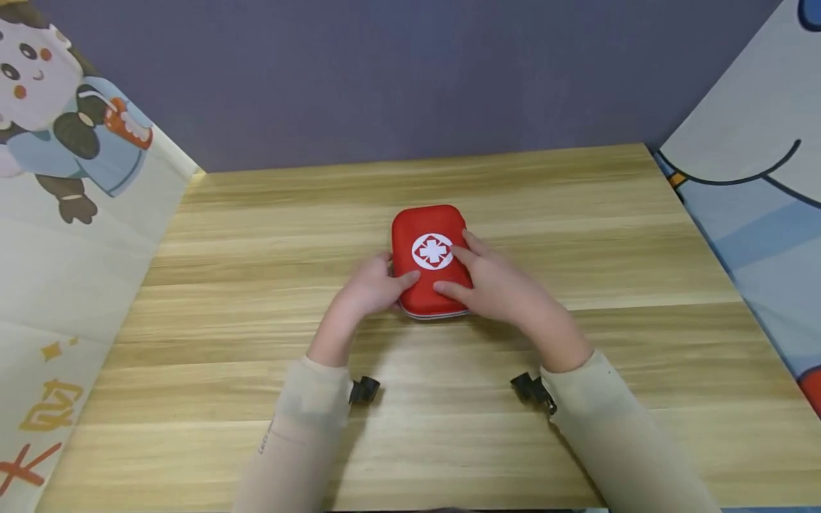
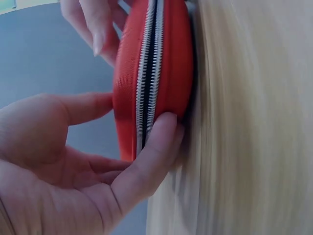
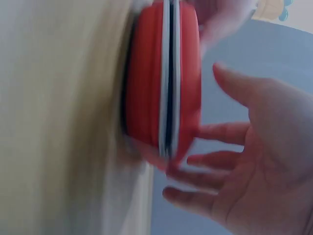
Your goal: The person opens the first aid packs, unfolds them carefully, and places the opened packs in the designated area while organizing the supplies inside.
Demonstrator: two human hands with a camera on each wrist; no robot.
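Observation:
A red zippered first-aid case (image 1: pixel 432 273) lies on the wooden table, its top bearing a white cross emblem (image 1: pixel 432 251). My left hand (image 1: pixel 373 287) holds its near left side, thumb on the lid and fingers curled against the side wall. In the left wrist view, a silver zipper (image 2: pixel 149 73) runs round the closed edge between that thumb and fingers. Over the right side lies my right hand (image 1: pixel 503 286), its fingers spread and fairly straight, with fingertips at the lid and edge. The right wrist view shows the case's zipper (image 3: pixel 170 88) blurred, beside these loosely extended fingers.
The wood-grain table (image 1: pixel 256 249) extends around the case on all sides. A dark grey panel (image 1: pixel 417 78) stands behind it. Printed cartoon panels (image 1: pixel 70 271) flank the left and right. Small black devices (image 1: pixel 364 390) sit at both sleeve cuffs.

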